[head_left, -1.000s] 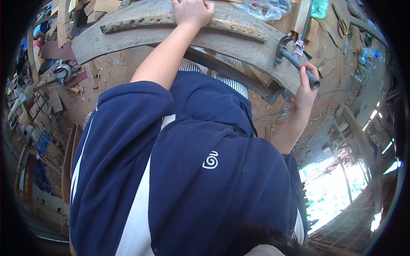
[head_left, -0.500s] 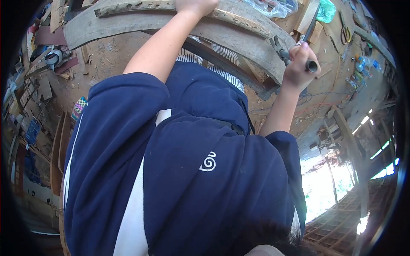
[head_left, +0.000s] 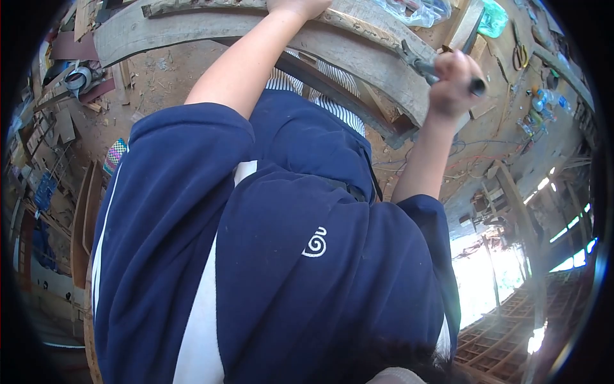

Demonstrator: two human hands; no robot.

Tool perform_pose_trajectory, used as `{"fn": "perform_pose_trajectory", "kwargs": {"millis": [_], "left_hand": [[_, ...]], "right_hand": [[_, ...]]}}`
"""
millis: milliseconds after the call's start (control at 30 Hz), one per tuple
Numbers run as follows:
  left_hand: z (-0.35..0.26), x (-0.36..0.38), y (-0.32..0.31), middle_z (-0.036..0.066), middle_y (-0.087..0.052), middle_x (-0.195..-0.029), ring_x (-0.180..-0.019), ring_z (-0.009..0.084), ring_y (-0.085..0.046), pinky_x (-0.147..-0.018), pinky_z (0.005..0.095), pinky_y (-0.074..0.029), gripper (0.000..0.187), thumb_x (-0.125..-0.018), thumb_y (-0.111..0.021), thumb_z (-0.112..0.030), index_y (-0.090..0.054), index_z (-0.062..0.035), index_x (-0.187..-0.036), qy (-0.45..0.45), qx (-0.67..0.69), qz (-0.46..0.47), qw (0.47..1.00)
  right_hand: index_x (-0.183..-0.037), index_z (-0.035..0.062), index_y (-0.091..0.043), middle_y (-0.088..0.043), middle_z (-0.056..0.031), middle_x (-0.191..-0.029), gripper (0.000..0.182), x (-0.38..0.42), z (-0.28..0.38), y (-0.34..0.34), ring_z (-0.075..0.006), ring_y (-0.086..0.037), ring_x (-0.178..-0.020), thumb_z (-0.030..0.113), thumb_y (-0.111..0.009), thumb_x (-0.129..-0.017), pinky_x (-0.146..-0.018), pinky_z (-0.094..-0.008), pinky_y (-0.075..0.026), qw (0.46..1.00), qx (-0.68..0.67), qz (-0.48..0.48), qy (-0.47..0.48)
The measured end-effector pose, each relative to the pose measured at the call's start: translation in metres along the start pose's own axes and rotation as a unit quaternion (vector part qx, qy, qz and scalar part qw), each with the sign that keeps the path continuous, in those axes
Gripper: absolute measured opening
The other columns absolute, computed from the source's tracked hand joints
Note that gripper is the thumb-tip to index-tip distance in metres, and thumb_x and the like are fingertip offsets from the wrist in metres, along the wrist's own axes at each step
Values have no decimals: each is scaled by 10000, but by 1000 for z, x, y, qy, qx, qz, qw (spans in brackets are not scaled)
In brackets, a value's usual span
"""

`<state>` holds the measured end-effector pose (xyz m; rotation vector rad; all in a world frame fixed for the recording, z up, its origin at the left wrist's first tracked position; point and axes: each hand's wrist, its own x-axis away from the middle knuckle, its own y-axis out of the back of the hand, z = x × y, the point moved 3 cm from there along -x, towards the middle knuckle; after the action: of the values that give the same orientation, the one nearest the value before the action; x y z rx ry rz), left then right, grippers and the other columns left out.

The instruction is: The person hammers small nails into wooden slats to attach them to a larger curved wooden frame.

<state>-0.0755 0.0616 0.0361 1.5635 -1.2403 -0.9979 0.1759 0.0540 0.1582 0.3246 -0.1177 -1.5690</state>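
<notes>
My right hand (head_left: 455, 83) is closed around the handle of a claw hammer (head_left: 417, 62), held above the right end of a broad curved wooden board (head_left: 185, 40). The hammer's head points left and its handle end shows beside my fist, slightly blurred. My left hand (head_left: 300, 6) is cut off by the top edge. It looks closed and rests at a narrow rough wooden strip (head_left: 364, 31) lying along the board. Its fingertips, and whatever they grip, are hidden.
Pliers (head_left: 519, 54), a green plastic bag (head_left: 492, 18) and a clear plastic bag (head_left: 419, 11) lie at the upper right. Plastic bottles (head_left: 550, 99) and cables are on the dirt floor to the right. Wood scraps and a tape roll (head_left: 78, 79) clutter the left.
My right hand and the hammer have moved slightly up, and the hammer's head has swung up and left. My left hand has shifted little, staying at the strip.
</notes>
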Motion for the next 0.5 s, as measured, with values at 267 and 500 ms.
{"fn": "perform_pose_trajectory", "kwargs": {"millis": [267, 500], "left_hand": [[0, -1, -1, 129, -700, -938, -1022, 272, -611, -1004, 441, -361, 260, -800, -575, -301, -696, -73, -830, -9, 6, -5, 1000], [1, -2, 2, 113, -707, -968, -1053, 251, -606, -1022, 441, -348, 277, -804, -570, -326, -703, -90, -860, 1, -4, 25, 1000]], "right_hand": [[-550, 38, -343, -376, -44, -513, 317, 2, -23, 45, -164, -368, -469, 81, -520, -809, -494, -329, -323, 962, -265, 49, -47], [-548, 67, -319, -337, -37, -506, 296, 6, -31, 55, -160, -319, -459, 93, -493, -786, -502, -350, -306, 953, -295, 55, -28]]}}
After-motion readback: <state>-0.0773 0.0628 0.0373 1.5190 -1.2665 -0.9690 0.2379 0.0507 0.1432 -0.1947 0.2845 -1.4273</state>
